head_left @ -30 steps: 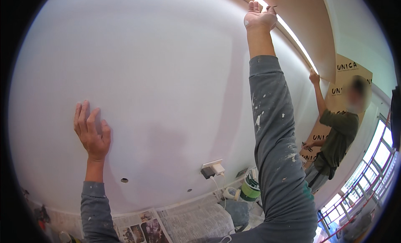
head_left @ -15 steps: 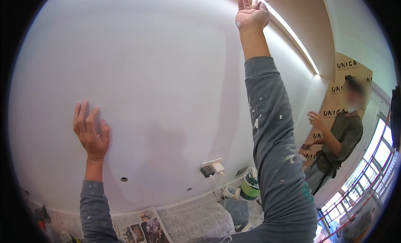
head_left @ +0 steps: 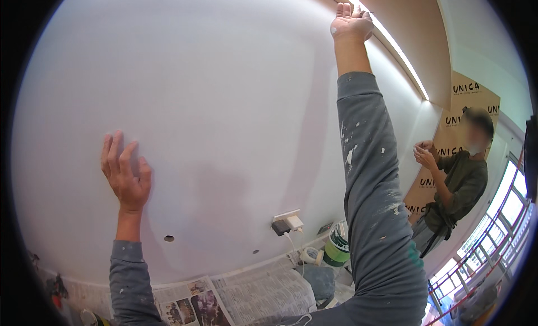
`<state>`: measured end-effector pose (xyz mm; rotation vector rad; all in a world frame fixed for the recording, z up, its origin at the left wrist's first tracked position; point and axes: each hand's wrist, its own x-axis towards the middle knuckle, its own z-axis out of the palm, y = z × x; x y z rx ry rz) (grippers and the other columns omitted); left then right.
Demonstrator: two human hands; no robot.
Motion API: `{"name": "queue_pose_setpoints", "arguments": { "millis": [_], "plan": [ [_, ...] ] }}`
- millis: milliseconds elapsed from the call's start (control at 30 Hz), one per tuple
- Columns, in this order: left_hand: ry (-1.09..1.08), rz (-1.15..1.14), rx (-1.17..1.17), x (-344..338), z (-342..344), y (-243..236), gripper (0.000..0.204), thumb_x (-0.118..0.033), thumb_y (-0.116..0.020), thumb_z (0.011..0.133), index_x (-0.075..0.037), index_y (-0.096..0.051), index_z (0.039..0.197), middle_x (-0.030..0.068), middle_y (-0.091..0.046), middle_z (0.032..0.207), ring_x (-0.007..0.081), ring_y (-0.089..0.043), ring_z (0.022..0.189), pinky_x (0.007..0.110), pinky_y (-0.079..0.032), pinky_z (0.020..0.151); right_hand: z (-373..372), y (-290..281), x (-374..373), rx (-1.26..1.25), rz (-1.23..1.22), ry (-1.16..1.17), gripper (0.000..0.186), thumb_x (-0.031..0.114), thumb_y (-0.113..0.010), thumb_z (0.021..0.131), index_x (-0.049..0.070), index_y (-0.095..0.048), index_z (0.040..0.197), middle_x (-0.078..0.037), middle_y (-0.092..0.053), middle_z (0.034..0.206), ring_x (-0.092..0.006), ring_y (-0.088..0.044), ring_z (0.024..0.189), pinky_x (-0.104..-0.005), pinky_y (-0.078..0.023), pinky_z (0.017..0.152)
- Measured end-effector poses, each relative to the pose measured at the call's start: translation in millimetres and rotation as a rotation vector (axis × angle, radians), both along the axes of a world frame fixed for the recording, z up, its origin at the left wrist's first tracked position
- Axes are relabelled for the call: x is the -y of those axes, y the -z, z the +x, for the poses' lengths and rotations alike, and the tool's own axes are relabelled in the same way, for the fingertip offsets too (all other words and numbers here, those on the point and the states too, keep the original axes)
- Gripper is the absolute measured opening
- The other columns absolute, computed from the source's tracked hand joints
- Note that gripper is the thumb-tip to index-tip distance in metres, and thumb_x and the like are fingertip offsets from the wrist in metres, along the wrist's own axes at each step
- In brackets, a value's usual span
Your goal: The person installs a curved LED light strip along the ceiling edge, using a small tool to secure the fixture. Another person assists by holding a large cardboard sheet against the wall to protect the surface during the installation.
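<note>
My left hand [head_left: 128,177] rests against the pale, smooth wall [head_left: 235,107], fingers spread and slightly bent, holding nothing. High at the upper right, my right hand [head_left: 353,26] reaches up beside a glowing light strip [head_left: 392,43] under a tan overhanging panel [head_left: 423,34]. Its palm faces me, with a white smear on it. The thumb and forefinger are pinched around a thin dark piece whose tip sticks out to the right; its kind is too small to tell. Both grey sleeves show, the right one spotted with dried white paint.
Newspaper sheets [head_left: 266,298] cover the surface below the wall. A green and white bucket [head_left: 336,250] and a tape roll [head_left: 310,256] stand there. Plugs sit in a wall socket [head_left: 287,221]; a round hole [head_left: 169,238] is left of it. A person [head_left: 462,177] stands at right by tan boards [head_left: 469,93].
My right hand has shifted right and slightly down along the light strip. My left hand stays on the wall. The person at right has brought both hands together higher up.
</note>
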<state>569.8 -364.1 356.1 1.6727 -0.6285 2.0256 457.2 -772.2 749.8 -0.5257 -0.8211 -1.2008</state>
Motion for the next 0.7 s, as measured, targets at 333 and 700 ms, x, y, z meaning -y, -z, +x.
{"name": "queue_pose_setpoints", "arguments": {
  "millis": [333,700],
  "plan": [
    [-0.012,0.006,0.002,0,1,4,0.032,-0.013,-0.06,0.088,-0.01,-0.065,0.12,0.0129,-0.055,0.147,0.0344,-0.04,0.147,0.045,-0.035,0.12,13,4,-26,-0.006,-0.099,0.006,0.055,0.028,-0.029,0.111,0.005,-0.022,0.16,-0.013,-0.035,0.163,-0.0252,-0.051,0.133,-0.0398,-0.054,0.102],
    [0.002,0.01,0.002,-1,0,5,0.032,-0.013,-0.06,0.089,-0.01,-0.065,0.12,0.0134,-0.055,0.147,0.0348,-0.04,0.147,0.046,-0.034,0.12,20,7,-32,-0.042,-0.182,0.017,0.05,0.026,-0.028,0.111,-0.001,-0.032,0.153,-0.023,-0.043,0.155,-0.0292,-0.057,0.121,-0.0411,-0.056,0.098]
  ]
}}
